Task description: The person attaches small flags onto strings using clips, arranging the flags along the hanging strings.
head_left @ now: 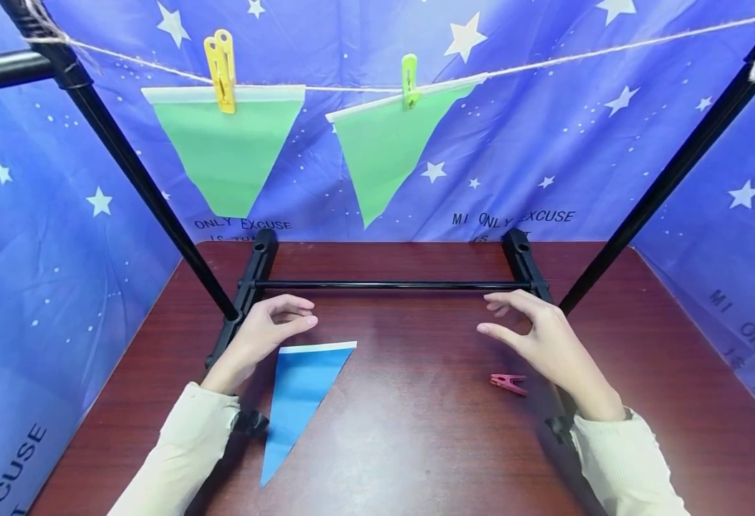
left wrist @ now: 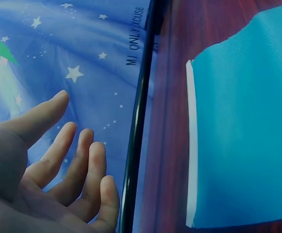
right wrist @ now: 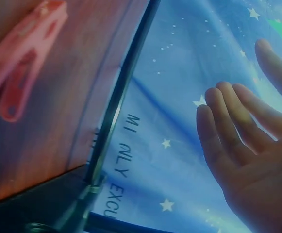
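Note:
My left hand [head_left: 268,330] hovers at the left of the table, its fingers loosely bent and nothing in them. Just below it in the head view lies a blue triangular pennant [head_left: 300,394] with a white top edge. On the right, my right hand [head_left: 539,333] is held in the air with thumb and fingers apart, also without anything in it. A red clothespin [head_left: 508,383] lies on the table beneath that hand. Two green pennants hang on the string: the left one [head_left: 229,147] under a yellow clothespin [head_left: 221,72], the right, tilted one [head_left: 387,147] under a green clothespin [head_left: 410,80].
The white string [head_left: 577,57] runs between two slanting black poles, one at the left [head_left: 139,179] and one at the right [head_left: 667,161]. A thin black crossbar [head_left: 390,284] joins their feet across the brown table [head_left: 416,459]. A blue star-patterned curtain [head_left: 519,158] encloses the table.

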Motion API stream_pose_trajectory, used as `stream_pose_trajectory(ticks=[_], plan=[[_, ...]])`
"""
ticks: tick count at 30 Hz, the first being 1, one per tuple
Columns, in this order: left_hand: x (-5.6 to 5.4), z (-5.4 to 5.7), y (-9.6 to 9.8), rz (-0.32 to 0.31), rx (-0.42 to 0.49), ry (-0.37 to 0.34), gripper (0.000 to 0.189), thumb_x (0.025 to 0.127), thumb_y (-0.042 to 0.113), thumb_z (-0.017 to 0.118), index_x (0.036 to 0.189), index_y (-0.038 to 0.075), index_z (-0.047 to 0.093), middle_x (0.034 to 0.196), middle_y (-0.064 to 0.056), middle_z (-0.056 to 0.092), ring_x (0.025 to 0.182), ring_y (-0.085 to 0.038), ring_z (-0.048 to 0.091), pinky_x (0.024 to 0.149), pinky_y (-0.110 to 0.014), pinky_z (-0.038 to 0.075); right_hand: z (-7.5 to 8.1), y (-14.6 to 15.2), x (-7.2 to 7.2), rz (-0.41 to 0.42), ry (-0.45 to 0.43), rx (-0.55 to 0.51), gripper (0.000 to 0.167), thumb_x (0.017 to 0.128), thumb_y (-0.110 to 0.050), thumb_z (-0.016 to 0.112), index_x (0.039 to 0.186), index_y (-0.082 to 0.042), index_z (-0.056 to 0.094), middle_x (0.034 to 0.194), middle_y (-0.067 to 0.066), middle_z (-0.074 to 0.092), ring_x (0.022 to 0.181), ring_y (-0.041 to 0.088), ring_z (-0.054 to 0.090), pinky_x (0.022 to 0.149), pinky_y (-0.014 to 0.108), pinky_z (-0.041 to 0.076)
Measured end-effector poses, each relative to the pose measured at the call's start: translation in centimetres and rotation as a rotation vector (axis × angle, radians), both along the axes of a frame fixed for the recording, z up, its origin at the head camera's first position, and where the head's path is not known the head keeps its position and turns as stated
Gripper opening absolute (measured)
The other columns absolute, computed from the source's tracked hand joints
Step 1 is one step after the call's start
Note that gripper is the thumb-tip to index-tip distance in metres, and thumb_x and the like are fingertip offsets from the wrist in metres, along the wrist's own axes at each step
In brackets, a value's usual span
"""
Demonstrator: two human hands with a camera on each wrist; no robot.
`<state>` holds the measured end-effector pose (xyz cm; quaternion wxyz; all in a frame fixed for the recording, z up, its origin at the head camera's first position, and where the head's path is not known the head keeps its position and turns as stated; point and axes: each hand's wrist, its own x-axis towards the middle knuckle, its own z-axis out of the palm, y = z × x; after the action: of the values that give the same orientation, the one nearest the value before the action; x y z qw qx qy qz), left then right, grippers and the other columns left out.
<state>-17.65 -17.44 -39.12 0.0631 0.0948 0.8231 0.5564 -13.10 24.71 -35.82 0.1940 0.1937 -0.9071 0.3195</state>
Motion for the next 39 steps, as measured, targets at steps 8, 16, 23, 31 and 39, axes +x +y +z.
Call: stream_pose_trajectory(ticks=[8, 16, 23, 31, 39], plan=[[0.0, -0.6, 0.2, 0.008, -0.043, -0.009, 0.044, 0.089, 0.028, 0.076, 0.122, 0.002, 0.065, 0.112, -0.011, 0.071, 0.1, -0.018, 0.067, 0.084, -0.03, 0.053, -1.4, 0.6, 0.6, -0.011, -0.094, 0.009, 0.036, 0.081, -0.023, 0.083, 0.114, -0.014, 0.07, 0.099, -0.007, 0.069, 0.088, 0.014, 0.066, 0.071, 0.022, 0.052], [0.4, -1.1, 0.2, 0.003, -0.047, -0.035, 0.045, 0.088, 0.028, 0.077, 0.122, 0.001, 0.065, 0.111, -0.013, 0.072, 0.101, -0.022, 0.068, 0.082, -0.031, 0.053, -2.4, 0.9, 1.3, -0.005, -0.127, 0.015, 0.033, 0.082, -0.023, 0.083, 0.111, -0.012, 0.071, 0.097, -0.002, 0.071, 0.083, 0.017, 0.068, 0.069, 0.024, 0.053], [0.5, -1.6, 0.0, 0.023, -0.104, -0.045, 0.045, 0.087, 0.03, 0.078, 0.121, 0.003, 0.067, 0.11, -0.011, 0.072, 0.1, -0.022, 0.067, 0.083, -0.031, 0.053, -3.1, 0.9, 1.9, -0.012, -0.212, 0.037, 0.037, 0.082, -0.029, 0.082, 0.112, -0.01, 0.071, 0.097, 0.003, 0.072, 0.084, 0.017, 0.068, 0.07, 0.028, 0.055], [1.0, -2.0, -0.1, 0.048, -0.147, -0.042, 0.042, 0.086, 0.031, 0.079, 0.117, 0.004, 0.069, 0.105, -0.01, 0.071, 0.097, -0.021, 0.065, 0.08, -0.03, 0.052, -4.0, 1.2, 2.6, -0.026, -0.257, 0.047, 0.036, 0.081, -0.032, 0.083, 0.106, -0.009, 0.072, 0.09, -0.002, 0.07, 0.081, 0.014, 0.066, 0.07, 0.029, 0.054], [1.3, -2.6, 0.0, 0.047, -0.173, -0.081, 0.037, 0.085, 0.026, 0.08, 0.113, 0.003, 0.071, 0.102, -0.009, 0.07, 0.092, -0.019, 0.064, 0.076, -0.03, 0.052, -4.5, 1.9, 3.1, -0.016, -0.32, 0.084, 0.033, 0.076, -0.029, 0.086, 0.099, -0.01, 0.072, 0.084, -0.006, 0.066, 0.075, 0.006, 0.06, 0.066, 0.026, 0.052]])
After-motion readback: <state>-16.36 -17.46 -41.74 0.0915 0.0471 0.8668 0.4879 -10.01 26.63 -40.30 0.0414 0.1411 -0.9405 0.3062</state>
